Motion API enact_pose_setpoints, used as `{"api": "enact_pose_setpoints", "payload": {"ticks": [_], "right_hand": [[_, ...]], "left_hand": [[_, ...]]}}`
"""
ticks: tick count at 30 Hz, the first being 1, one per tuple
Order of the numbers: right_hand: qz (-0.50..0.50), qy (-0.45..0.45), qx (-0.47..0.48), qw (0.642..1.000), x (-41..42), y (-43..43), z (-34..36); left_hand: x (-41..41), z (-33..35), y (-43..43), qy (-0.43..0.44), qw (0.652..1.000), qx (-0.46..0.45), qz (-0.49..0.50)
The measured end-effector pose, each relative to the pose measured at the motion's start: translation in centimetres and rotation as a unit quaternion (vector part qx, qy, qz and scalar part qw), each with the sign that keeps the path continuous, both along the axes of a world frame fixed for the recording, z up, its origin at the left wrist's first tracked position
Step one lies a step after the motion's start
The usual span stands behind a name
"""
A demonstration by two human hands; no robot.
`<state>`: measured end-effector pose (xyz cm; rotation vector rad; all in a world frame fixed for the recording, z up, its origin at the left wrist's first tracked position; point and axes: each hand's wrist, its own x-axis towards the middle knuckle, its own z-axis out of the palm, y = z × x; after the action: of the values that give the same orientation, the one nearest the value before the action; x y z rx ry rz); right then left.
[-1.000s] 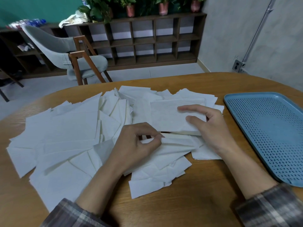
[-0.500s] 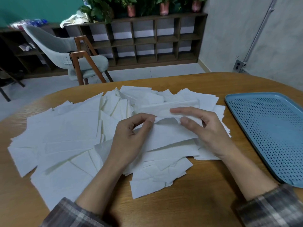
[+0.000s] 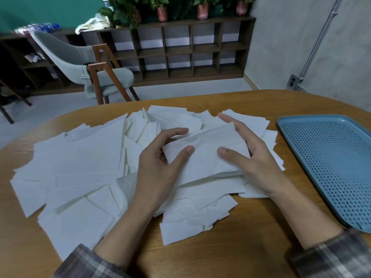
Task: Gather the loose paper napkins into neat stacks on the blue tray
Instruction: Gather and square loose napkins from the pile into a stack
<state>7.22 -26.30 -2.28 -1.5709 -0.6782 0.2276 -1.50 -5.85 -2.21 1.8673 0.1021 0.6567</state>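
Table (image 3: 241, 257), napkin stack (image 3: 208, 159) now lifted — tilted

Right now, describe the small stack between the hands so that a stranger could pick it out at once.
On the wooden table, left of the blue tray, lies a wide spread of white napkins. At its right end, the left hand and right hand hold a small stack. It alone is squared up and held; the rest lie loose and scattered.

A grey upholstered chair (image 3: 66, 53) with wooden legs is standing beyond the round wooden table (image 3: 251, 253), while potted plants (image 3: 162, 14) are sitting atop a dark cubby shelf (image 3: 178, 50) and a conduit (image 3: 321, 37) is running down the grey wall to an outlet box (image 3: 293, 82).
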Motion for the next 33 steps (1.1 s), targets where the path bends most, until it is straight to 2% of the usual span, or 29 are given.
{"api": "enact_pose_setpoints", "payload": {"ticks": [4,10,12,14,16,18,21,24,27,31,33], "right_hand": [[0.018,0.008,-0.001,1.000,-0.1,0.1,0.0],[-0.002,-0.014,-0.013,1.000,-0.4,0.4,0.3],[-0.012,0.006,0.018,1.000,-0.4,0.3,0.5],[0.005,0.059,0.074,0.995,-0.1,-0.2,0.5],[0.014,0.081,0.088,0.993,0.0,-0.3,0.6],[-0.011,0.073,0.056,0.996,0.1,-0.1,0.6],[-0.020,0.070,0.032,0.997,0.3,0.2,0.4],[0.043,0.097,0.043,0.993,0.3,-0.3,0.4],[0.106,0.102,0.050,0.988,0.2,-1.0,0.8],[0.099,0.094,0.071,0.988,0.2,-1.1,0.8],[0.125,0.117,0.089,0.981,0.4,-1.1,0.6]], "left_hand": [[0.0,-0.1,0.0,0.004,1.000,0.011,-0.003],[0.2,-0.4,0.1,-0.008,1.000,-0.017,0.024],[0.3,-0.4,0.1,-0.014,0.998,-0.023,0.055],[0.4,-0.2,0.2,0.015,0.997,-0.050,0.064],[0.4,-0.1,0.4,0.062,0.992,-0.113,0.003],[0.4,0.0,0.4,0.102,0.977,-0.169,-0.075],[0.2,0.1,0.2,0.107,0.985,-0.112,-0.074],[0.3,-0.5,0.4,0.094,0.992,-0.075,-0.045],[0.3,-0.7,0.5,0.090,0.994,-0.053,-0.038],[0.4,-0.9,0.4,0.093,0.995,-0.035,-0.031],[0.5,-1.0,0.6,0.102,0.994,-0.033,-0.023]]}}
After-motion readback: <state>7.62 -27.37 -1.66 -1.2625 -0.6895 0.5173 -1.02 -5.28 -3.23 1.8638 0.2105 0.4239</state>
